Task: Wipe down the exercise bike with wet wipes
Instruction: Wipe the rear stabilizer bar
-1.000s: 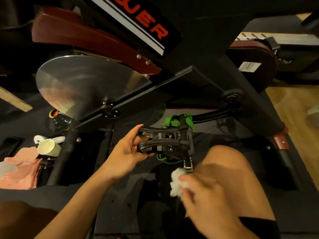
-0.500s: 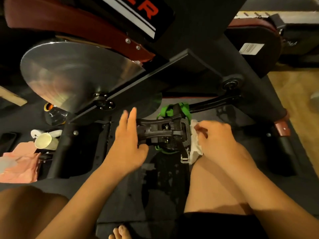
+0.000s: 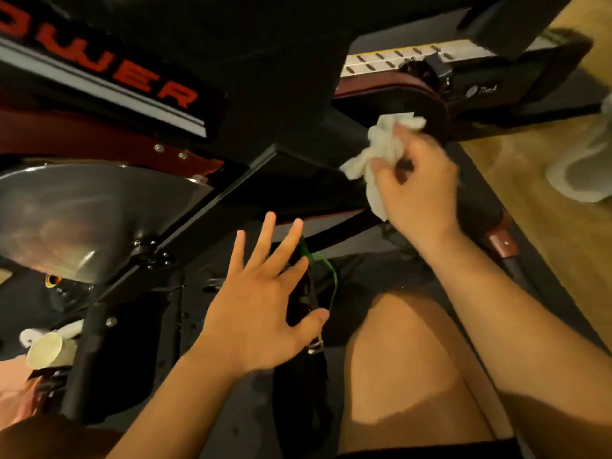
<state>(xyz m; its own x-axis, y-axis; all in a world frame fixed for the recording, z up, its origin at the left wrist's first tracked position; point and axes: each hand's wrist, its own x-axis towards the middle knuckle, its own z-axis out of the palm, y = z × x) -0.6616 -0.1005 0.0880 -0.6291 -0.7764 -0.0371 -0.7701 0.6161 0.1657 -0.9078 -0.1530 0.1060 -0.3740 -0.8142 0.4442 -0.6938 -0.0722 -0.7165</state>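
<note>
In the head view, a crumpled wet wipe (image 3: 381,145) is pinched in the curled fingers (image 3: 381,170) of the right hand (image 3: 420,190) against the dark frame of the exercise bike (image 3: 212,207), while the left hand (image 3: 258,306) is spread wide, holding nothing. The wipe is judged soft, light and damp, best kept bunched at the fingertips.

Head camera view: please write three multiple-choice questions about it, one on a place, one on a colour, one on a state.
1. Where is the wipe? A on the floor; B in the right hand; C on the flywheel.
2. What colour is the frame lettering? A red; B blue; C green.
3. How is the left hand? A fist; B pinching the wipe; C open.
Answers: B, fingers curl round it beside the black frame; A, the letters "WER" are red; C, fingers straight and spread.
</note>
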